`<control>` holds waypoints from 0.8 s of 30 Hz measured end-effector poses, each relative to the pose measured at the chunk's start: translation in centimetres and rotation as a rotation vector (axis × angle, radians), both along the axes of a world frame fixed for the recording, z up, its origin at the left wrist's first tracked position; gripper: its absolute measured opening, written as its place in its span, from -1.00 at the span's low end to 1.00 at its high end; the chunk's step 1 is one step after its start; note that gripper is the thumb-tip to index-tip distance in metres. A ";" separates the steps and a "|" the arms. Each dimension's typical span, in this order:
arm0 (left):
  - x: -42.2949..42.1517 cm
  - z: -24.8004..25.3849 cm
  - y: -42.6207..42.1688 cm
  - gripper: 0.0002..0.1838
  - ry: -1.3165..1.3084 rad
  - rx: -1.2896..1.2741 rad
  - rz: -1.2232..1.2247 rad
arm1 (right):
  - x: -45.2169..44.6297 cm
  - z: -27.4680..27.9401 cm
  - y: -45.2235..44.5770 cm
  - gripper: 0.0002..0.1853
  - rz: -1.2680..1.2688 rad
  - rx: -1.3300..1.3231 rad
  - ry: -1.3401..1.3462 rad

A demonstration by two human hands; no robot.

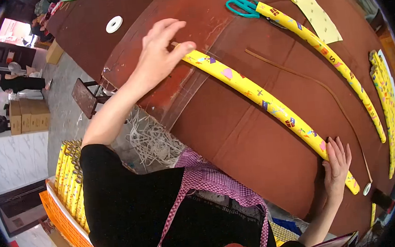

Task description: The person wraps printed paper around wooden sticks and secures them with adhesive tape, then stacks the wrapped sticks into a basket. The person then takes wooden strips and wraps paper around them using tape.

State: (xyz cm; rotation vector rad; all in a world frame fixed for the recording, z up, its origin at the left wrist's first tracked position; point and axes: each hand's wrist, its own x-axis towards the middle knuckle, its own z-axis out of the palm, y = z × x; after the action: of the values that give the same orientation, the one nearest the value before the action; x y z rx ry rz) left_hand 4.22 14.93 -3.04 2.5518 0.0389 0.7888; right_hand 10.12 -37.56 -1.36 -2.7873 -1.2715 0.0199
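Observation:
A long yellow patterned roll of wrapping paper [260, 93] lies slantwise on the brown table. My left hand [159, 52] is at its upper end, fingers spread, thumb against the roll's end. My right hand [337, 161] rests across the roll near its lower end, fingers stretched out over it. Beyond it lies a thinner yellow patterned roll [326, 53], beside teal-handled scissors [244, 4] whose blades are partly hidden. Between the two rolls runs a thin brown strip [312, 78].
A brown cloth [235, 134] covers the table. A white tape roll [114, 24], a pale yellow sheet [314, 14] and more yellow paper [387, 113] lie on it. At left, an orange crate [72, 242] holds several yellow rolls. White shredded strips [150, 139] litter the floor beside a stool [86, 97].

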 end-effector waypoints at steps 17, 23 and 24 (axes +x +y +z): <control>1.3 -0.3 -1.2 -0.22 0.342 0.030 -0.275 | -0.2 -0.3 -0.1 -0.50 -0.007 0.008 -0.036; -0.5 0.7 2.1 -0.29 0.350 -0.439 -0.291 | -0.6 -0.2 0.3 -0.42 -0.020 0.056 -0.042; -0.4 0.3 2.0 -0.27 0.375 -0.494 -0.206 | -0.8 -0.4 -0.1 -0.42 -0.018 0.061 -0.040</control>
State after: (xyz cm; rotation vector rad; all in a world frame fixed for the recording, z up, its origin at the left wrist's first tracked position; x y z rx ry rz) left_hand 3.77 16.95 -2.70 2.1483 0.0780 0.1809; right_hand 9.33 -37.68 -1.78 -2.7613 -1.2334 -0.0752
